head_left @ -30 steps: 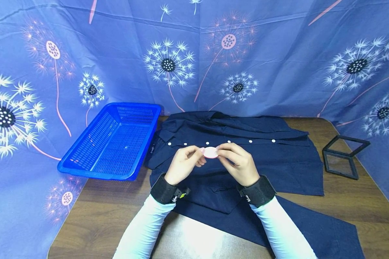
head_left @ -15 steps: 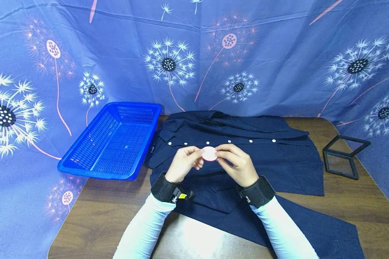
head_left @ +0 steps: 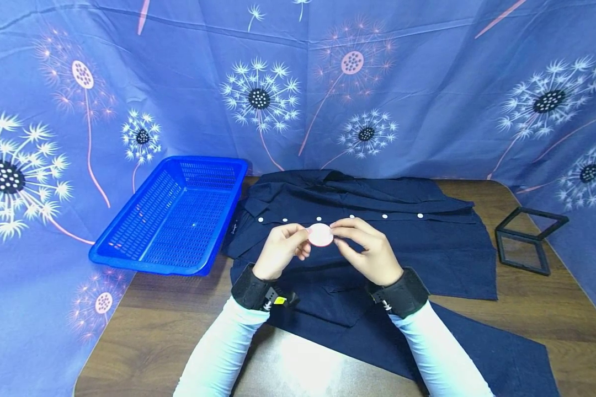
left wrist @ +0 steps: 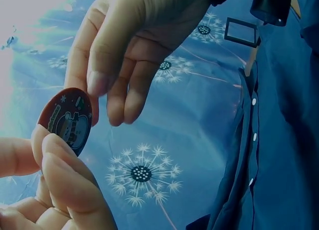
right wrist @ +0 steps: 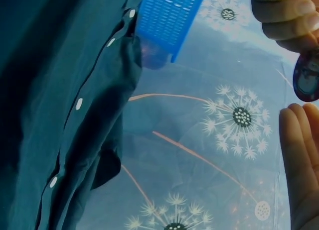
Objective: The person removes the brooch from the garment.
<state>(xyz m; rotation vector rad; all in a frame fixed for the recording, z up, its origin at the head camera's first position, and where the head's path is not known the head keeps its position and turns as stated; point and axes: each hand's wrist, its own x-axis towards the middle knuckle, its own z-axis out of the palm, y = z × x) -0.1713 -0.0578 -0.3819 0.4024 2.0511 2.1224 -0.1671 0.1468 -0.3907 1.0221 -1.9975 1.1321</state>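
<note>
Above the dark blue shirt (head_left: 427,253), a small round printed disc (head_left: 320,235) is held up in front of me. Its face in the head view is pale with a reddish rim; the left wrist view shows a dark face with a cartoon print (left wrist: 70,123). My left hand (head_left: 280,251) pinches its left edge between thumb and fingers, the other fingers curled. At the opposite edge is my right hand (head_left: 370,252), thumb and index finger apart, index fingertip right at the rim. The right wrist view shows its extended fingers (right wrist: 299,140) just beside the disc.
A blue plastic basket (head_left: 166,270) stands on the left of the wooden table (head_left: 144,325). On the right is a black hinged double frame (head_left: 521,267). White buttons (head_left: 384,216) run across the shirt. A dandelion-patterned cloth (head_left: 298,71) hangs behind.
The disc has tilted so its pale face shows more roundly. My right thumb has spread from the index finger and the right wrist has shifted slightly right. The left hand stays pinching.
</note>
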